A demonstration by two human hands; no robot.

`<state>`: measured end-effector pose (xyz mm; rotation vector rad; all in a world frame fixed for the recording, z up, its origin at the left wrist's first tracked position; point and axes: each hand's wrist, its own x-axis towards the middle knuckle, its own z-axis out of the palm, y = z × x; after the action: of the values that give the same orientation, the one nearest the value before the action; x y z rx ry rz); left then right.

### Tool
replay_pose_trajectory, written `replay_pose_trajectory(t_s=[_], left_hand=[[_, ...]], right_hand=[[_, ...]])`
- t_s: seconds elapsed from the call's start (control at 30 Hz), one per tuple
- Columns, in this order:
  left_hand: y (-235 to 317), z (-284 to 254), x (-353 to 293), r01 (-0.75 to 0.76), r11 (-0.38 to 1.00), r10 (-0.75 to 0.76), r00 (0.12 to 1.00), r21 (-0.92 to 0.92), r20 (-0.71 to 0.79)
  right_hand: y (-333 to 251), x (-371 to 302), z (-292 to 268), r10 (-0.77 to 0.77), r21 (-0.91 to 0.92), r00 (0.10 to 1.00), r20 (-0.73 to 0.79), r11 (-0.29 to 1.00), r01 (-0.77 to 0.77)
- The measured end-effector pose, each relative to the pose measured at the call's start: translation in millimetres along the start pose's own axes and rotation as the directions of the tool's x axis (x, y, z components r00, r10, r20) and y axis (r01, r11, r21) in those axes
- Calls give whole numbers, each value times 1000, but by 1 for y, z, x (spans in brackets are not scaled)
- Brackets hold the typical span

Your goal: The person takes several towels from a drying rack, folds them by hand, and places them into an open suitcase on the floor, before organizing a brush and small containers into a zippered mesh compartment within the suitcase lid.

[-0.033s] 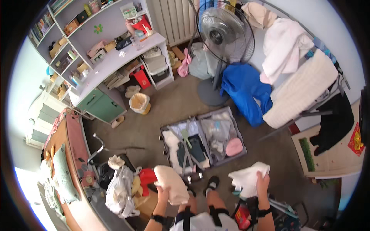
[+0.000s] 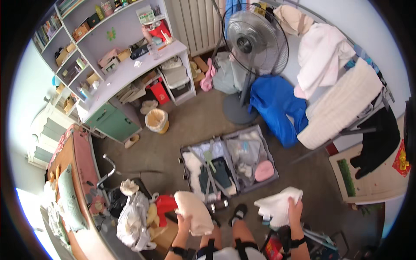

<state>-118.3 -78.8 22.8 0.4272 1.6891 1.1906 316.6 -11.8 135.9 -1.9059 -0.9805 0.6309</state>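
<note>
My left hand [image 2: 184, 222] is closed on a cream folded cloth [image 2: 194, 212], which looks like a thick rolled towel or garment. In my right hand [image 2: 295, 209] is a white cloth [image 2: 277, 206], gripped at its right side and spreading out to the left. Both cloths are held up in front of my legs, apart from each other. Just beyond them an open suitcase [image 2: 221, 138] lies on the floor. Its left half has dark folded clothes [image 2: 219, 177] under crossed straps; its right half holds a pink pouch [image 2: 263, 170] and a grey mesh cover.
Left of me, a pile of light clothes [image 2: 133, 219] and a red cloth [image 2: 166, 207] sit beside the bed [image 2: 82, 173]. A standing fan [image 2: 253, 41], a blue bag [image 2: 277, 104] and a clothes-laden rack [image 2: 342, 104] are at the far right. A small bin [image 2: 157, 121] stands near the desk [image 2: 134, 71].
The view has shifted slightly, so the room sits a little lower. The white cloth hangs slightly differently; both hands keep their hold.
</note>
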Motion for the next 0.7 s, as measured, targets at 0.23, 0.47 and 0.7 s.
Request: replay_pose_trajectory(t_s=[0.23, 0.47, 0.7], left_hand=[[-50, 46, 106, -2, 995, 1, 1000, 100, 7], [-149, 70, 234, -279, 960, 276, 958, -32, -70], [-265, 46, 341, -391, 920, 389, 919, -25, -61]], right_hand=[[56, 45, 150, -125, -12, 979, 162, 992, 129], [124, 99, 281, -435, -85, 894, 110, 892, 444], [206, 107, 374, -638, 103, 768, 49, 768, 632]])
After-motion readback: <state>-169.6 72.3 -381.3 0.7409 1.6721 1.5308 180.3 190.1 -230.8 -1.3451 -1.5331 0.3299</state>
